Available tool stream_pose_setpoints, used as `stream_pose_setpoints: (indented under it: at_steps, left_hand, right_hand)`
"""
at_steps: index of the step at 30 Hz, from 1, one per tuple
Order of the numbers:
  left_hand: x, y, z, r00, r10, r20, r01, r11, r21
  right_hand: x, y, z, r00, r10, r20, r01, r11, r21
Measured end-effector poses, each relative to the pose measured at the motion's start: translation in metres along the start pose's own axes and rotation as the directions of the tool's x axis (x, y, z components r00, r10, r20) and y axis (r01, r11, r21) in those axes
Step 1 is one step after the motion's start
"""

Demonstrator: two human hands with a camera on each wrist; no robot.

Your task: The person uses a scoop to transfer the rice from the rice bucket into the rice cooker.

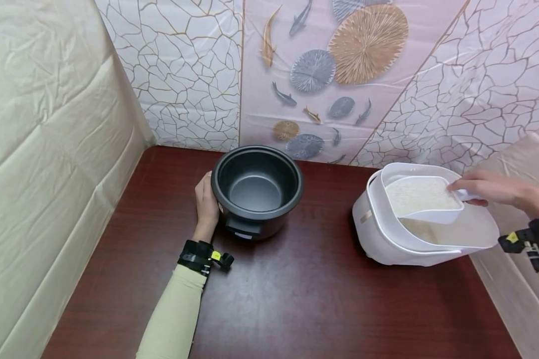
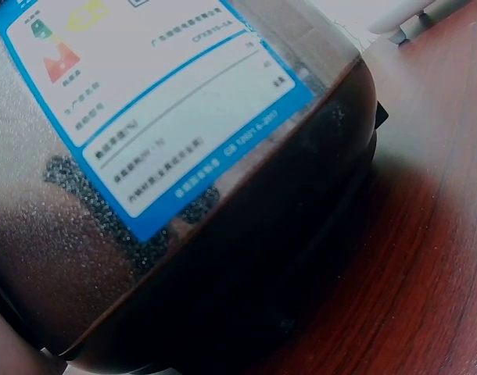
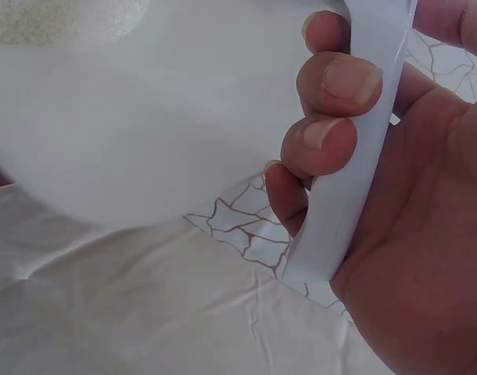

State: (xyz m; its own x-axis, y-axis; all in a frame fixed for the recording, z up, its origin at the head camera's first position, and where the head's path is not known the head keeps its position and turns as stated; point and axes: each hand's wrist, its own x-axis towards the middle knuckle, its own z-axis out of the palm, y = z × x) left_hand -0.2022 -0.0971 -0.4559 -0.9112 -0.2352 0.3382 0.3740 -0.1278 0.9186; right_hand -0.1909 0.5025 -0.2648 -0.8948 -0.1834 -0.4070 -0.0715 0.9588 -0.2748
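A dark rice cooker (image 1: 257, 187) with no lid stands at the back of the table, its bare inner pot showing. My left hand (image 1: 206, 202) rests against the cooker's left side, fingers pointing away from me and partly hidden by the rim. In the left wrist view, a blue-and-white label (image 2: 176, 117) covers part of the cooker's side. At the right, my right hand (image 1: 494, 188) grips the handle (image 3: 356, 172) of a white scoop (image 1: 435, 215). White rice (image 1: 424, 194) fills the scoop, which is over the mouth of a white rice bin (image 1: 386, 239).
More rice (image 1: 417, 229) lies inside the bin below the scoop. The dark red wooden table (image 1: 323, 294) extends between cooker and bin. Patterned cloth (image 1: 197, 75) hangs behind, and plain cream cloth (image 1: 49, 174) borders the left side.
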Motion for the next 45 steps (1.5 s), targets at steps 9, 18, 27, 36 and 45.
stream_pose_setpoints:
  at_steps: [9, 18, 27, 36, 45]
  left_hand:
    - [0.007, -0.030, -0.005, 1.000, -0.019, -0.006, 0.019, 1.000, -0.021]
    - [0.007, -0.039, -0.004, 0.998, -0.005, -0.056, 0.005, 1.000, -0.002]
    - [0.007, -0.038, -0.002, 0.999, 0.014, -0.047, -0.014, 1.000, -0.004]
    - [0.008, -0.037, -0.002, 0.999, 0.017, -0.043, -0.017, 1.000, 0.007]
    - [0.009, -0.036, -0.001, 0.999, 0.010, -0.049, -0.010, 1.000, 0.016]
  right_hand:
    - [-0.003, 0.005, -0.001, 0.999, 0.001, -0.046, -0.001, 1.000, 0.005]
    - [-0.005, 0.004, -0.001, 0.996, -0.032, -0.086, 0.033, 0.999, 0.004]
    - [-0.004, 0.000, -0.005, 0.994, 0.023, -0.109, -0.024, 1.000, -0.001]
    - [-0.007, -0.008, -0.009, 0.990, 0.008, -0.143, -0.012, 0.999, -0.031]
    - [-0.009, -0.012, -0.013, 0.991, 0.057, -0.120, -0.063, 0.997, -0.047]
